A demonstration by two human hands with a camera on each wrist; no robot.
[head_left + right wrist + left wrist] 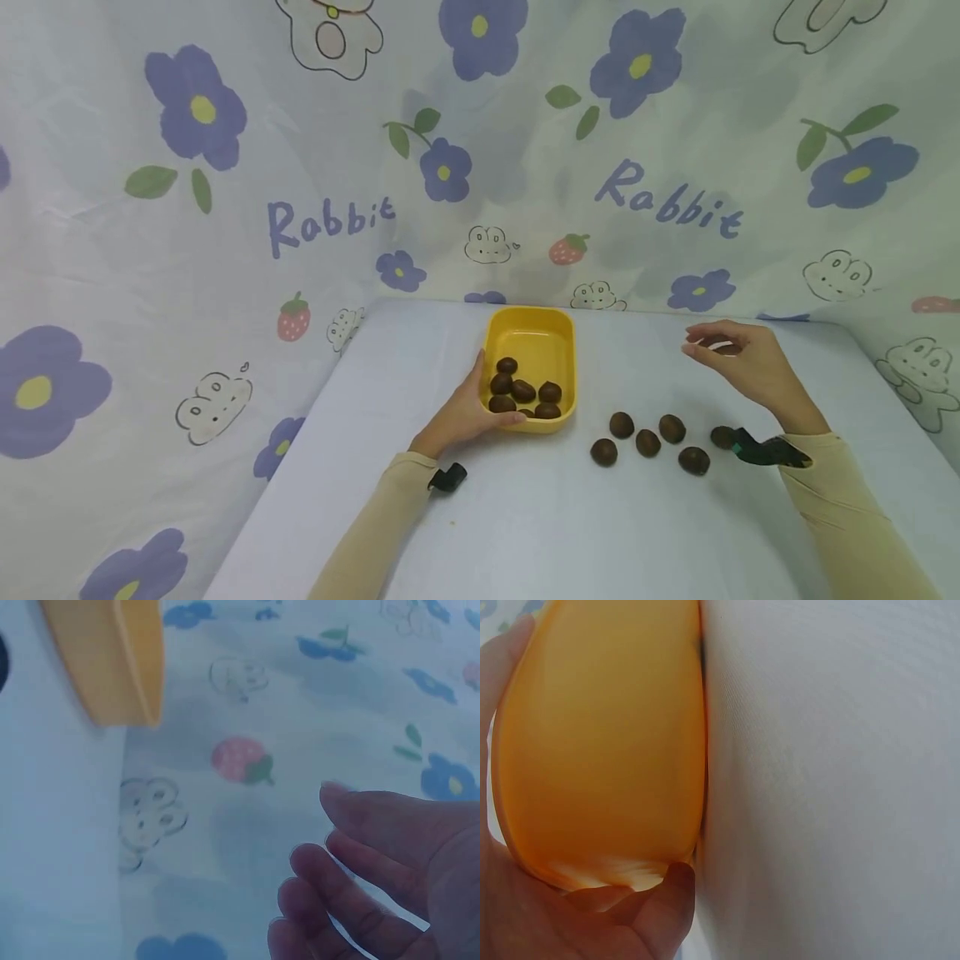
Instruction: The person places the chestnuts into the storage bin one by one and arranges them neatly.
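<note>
A yellow plastic box (pixel 532 342) stands on the table with several brown chestnuts (pixel 523 390) lying in its near half. My left hand (pixel 462 410) grips its near left corner, the thumb lying along the front rim and fingers against the left side. In the left wrist view, the fingers (pixel 664 907) hold against the outer wall of the box (pixel 604 742). To the right, my right hand (pixel 738 362) is raised above the table with loosely bent fingers. The right wrist view shows nothing between its thumb and fingers (pixel 330 915).
Several loose chestnuts (pixel 648 443) lie on the white table (pixel 570 525) between the box and the right forearm. One chestnut (pixel 723 437) sits partly behind the dark band (pixel 772 451) on the right wrist. A patterned cloth (pixel 510 167) hangs behind and beside the table.
</note>
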